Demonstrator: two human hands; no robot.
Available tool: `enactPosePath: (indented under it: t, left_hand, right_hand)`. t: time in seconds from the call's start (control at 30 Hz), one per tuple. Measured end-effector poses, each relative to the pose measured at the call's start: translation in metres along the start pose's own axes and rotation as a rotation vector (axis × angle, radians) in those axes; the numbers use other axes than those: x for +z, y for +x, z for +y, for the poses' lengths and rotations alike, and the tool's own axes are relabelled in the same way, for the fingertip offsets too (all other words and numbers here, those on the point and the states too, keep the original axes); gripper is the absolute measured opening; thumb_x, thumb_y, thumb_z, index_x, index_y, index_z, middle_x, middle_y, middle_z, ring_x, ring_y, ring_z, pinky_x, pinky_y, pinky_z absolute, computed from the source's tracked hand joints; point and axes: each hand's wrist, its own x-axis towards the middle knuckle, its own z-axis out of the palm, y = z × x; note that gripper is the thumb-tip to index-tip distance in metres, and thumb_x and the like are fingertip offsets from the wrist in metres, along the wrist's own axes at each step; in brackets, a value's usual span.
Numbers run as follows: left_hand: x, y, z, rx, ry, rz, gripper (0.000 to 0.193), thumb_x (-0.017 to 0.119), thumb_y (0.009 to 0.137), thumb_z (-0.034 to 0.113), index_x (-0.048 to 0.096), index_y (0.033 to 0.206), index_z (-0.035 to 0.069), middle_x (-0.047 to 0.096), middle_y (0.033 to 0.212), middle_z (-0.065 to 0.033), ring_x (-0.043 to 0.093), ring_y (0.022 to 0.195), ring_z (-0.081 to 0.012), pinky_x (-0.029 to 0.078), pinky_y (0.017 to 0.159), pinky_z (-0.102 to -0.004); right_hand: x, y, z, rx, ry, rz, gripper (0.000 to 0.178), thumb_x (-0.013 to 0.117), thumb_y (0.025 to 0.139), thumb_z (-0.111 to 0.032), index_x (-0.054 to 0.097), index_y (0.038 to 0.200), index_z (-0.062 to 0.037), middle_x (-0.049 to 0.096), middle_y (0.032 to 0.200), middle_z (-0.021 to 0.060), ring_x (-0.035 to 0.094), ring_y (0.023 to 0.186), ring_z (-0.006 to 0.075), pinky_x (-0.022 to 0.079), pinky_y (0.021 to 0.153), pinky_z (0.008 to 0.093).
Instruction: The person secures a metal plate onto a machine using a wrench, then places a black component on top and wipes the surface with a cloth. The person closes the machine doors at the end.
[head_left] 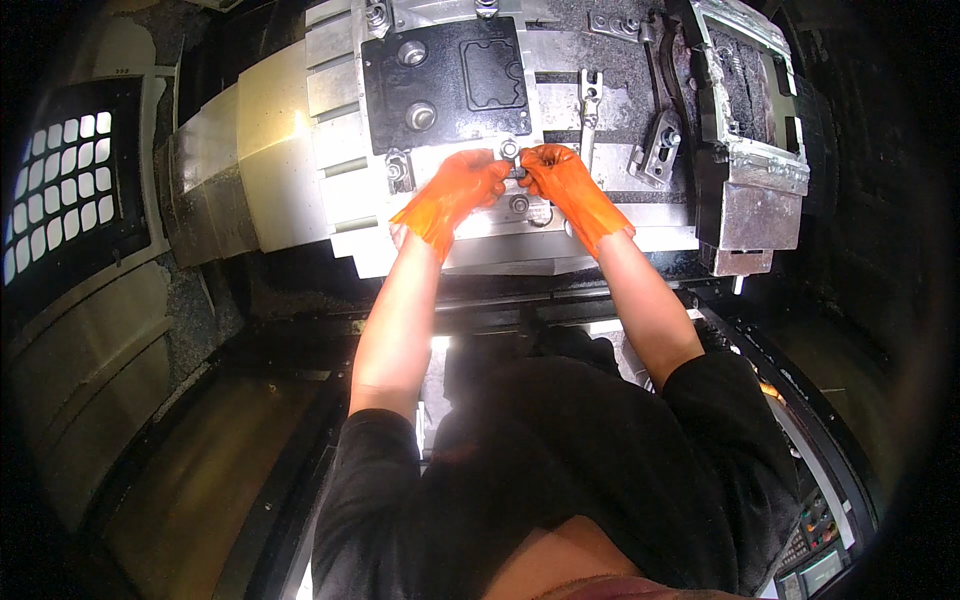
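Both hands wear orange rubber gloves and meet at the near right corner of a black rectangular plate (450, 95) on a slotted metal machine table (620, 235). My left hand (462, 188) is closed, its fingertips pinched at the left side of a small metal clamp (516, 168). From the right, my right hand (560, 180) has bent fingers gripping the same clamp. A bolt with a nut (510, 148) stands upright at the clamp, just beyond the fingertips. Nearer me, another bolt head (519, 204) shows between the gloves. The gloves partly hide the clamp.
Another clamp (398, 172) sits at the plate's near left corner. Right of the plate lie a long metal strap (590, 120) and a slotted clamp (657, 148). A vise-like metal block (755, 170) rises at the right. Dark metal chips litter the table.
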Motion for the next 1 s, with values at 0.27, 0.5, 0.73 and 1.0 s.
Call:
enactPosePath:
  t: [0.27,0.5,0.73,1.0]
  left_hand:
    - [-0.005,0.011,-0.006,-0.031,-0.041,-0.046,0.054,0.078,0.092,0.02,0.054,0.135,-0.004,0.068,0.097,-0.0067,0.065,0.075,-0.0128,0.052,0.064,-0.0265]
    - [-0.005,0.005,0.002,-0.044,0.009,-0.043,0.049,0.078,0.093,0.024,0.058,0.129,-0.003,0.068,0.089,-0.0052,0.064,0.074,-0.0115,0.053,0.065,-0.0268]
    - [-0.006,0.008,0.0,-0.034,0.041,-0.046,0.03,0.078,0.093,0.03,0.068,0.106,0.005,0.067,0.083,-0.0039,0.062,0.067,-0.0111,0.054,0.062,-0.0272]
    - [-0.007,0.018,-0.013,0.0,0.015,-0.041,0.033,0.079,0.092,0.033,0.068,0.101,0.004,0.067,0.082,-0.0049,0.063,0.068,-0.0126,0.055,0.062,-0.0287]
  right_hand:
    - [0.001,0.006,0.004,0.01,0.011,0.025,0.027,0.067,0.1,-0.033,0.071,0.096,-0.0066,0.069,0.074,0.0038,0.055,0.058,0.0079,0.041,0.051,0.0225]
    - [0.0,0.005,-0.001,0.075,0.055,0.029,0.024,0.071,0.097,-0.026,0.068,0.102,-0.0026,0.07,0.085,0.0067,0.064,0.068,0.0132,0.05,0.059,0.0264]
    - [0.005,-0.001,-0.004,0.039,-0.02,0.093,0.029,0.068,0.099,-0.038,0.071,0.092,-0.0098,0.07,0.073,0.0024,0.055,0.057,0.0069,0.04,0.051,0.0226]
    - [0.001,0.0,-0.007,0.059,-0.005,0.05,0.025,0.071,0.097,-0.03,0.07,0.092,-0.0055,0.07,0.073,0.0036,0.06,0.061,0.0098,0.047,0.056,0.0251]
